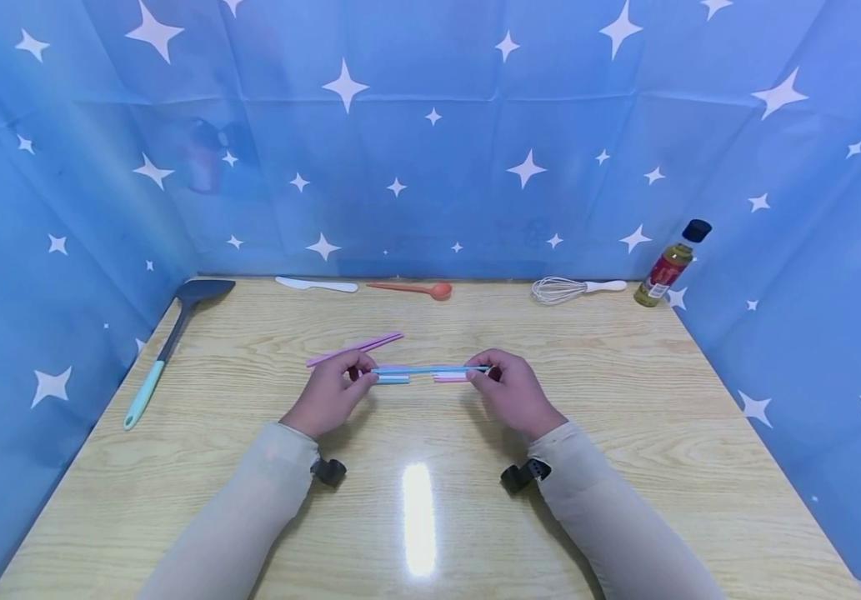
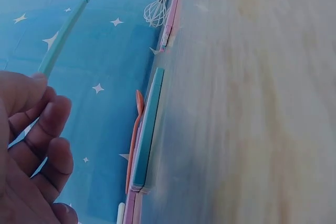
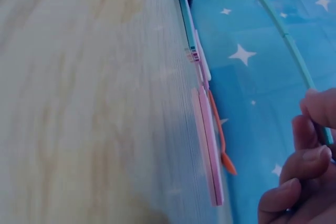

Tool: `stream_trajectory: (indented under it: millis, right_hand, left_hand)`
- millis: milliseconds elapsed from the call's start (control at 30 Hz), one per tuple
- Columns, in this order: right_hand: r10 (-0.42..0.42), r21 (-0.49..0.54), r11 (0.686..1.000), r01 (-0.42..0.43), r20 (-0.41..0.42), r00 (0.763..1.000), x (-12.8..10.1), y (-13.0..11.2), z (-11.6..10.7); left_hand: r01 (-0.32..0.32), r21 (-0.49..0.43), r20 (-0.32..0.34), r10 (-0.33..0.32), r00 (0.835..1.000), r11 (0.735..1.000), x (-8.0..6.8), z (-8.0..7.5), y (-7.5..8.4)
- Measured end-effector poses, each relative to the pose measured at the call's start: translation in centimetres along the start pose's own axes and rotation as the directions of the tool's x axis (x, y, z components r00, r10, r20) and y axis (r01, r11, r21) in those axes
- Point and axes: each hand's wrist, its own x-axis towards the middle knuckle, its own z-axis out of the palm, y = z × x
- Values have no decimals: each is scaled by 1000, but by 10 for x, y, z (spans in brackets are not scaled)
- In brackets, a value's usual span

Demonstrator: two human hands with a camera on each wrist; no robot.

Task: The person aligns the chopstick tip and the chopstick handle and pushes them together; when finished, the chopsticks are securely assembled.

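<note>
Between my two hands stretches a slim teal chopstick, held level close over the table. My left hand pinches its left end with thumb and forefinger, and the other fingers curl loosely, as the left wrist view shows. At the right end, my right hand pinches it the same way. Under it lie short bundles of coloured sticks: a teal and white bundle by the left fingers, a pink and white bundle by the right. Behind my left hand is a pair of purple chopsticks.
Along the table's back edge lie a white knife, an orange spoon and a whisk. An oil bottle stands at the back right corner. A spatula lies along the left edge. Blue star-patterned curtains surround the table.
</note>
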Motion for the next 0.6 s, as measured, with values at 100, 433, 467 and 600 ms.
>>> stream_trajectory:
  millis: [100, 433, 467, 600]
  right_hand:
    - [3, 22, 1000, -3, -28, 1000, 1, 0, -1]
    - [-12, 36, 999, 14, -52, 999, 1, 2, -6]
    - [-14, 40, 999, 16, -51, 999, 1, 2, -6]
    - [-26, 50, 998, 28, -56, 998, 2, 4, -5]
  left_hand:
    - [-14, -18, -18, 14, 1000, 1000, 0, 0, 0]
    - [-39, -14, -67, 38, 997, 999, 2, -2, -2]
    - [-43, -13, -71, 42, 997, 999, 2, -2, -2]
    - [-62, -6, -84, 61, 995, 998, 1, -2, -1]
